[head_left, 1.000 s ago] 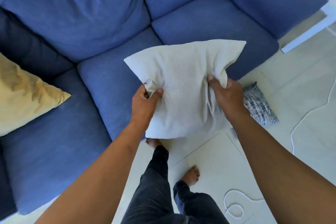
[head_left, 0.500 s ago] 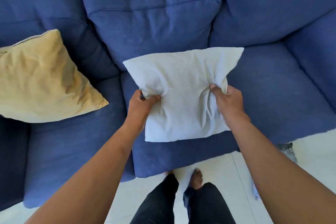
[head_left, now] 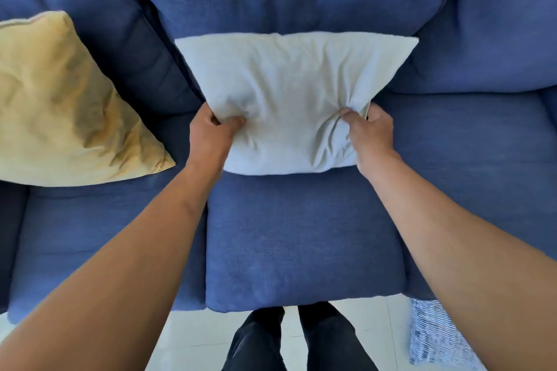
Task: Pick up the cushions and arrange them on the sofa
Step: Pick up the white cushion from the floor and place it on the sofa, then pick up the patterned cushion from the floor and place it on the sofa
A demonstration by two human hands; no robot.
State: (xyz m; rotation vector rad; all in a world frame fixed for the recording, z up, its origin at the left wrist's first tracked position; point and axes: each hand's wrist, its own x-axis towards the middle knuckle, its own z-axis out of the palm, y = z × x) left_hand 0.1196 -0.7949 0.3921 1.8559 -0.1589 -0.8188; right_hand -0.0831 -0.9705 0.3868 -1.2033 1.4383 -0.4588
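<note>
White cushion [head_left: 289, 93] fabric is bunched in both hands, the left hand [head_left: 211, 135] closed on its lower left side and the right hand [head_left: 369, 132] closed on its lower right side, thumbs pressed into the front face. It stands tilted on the middle seat of the blue sofa [head_left: 301, 244], its top edge against the middle back cushion. A yellow cushion [head_left: 66, 105] leans at the sofa's left end, well apart from the white one, and a blue-and-white patterned cushion [head_left: 437, 337] lies on the floor [head_left: 193, 337] by the sofa's front right edge, beside the person's dark trouser legs [head_left: 289, 340].
</note>
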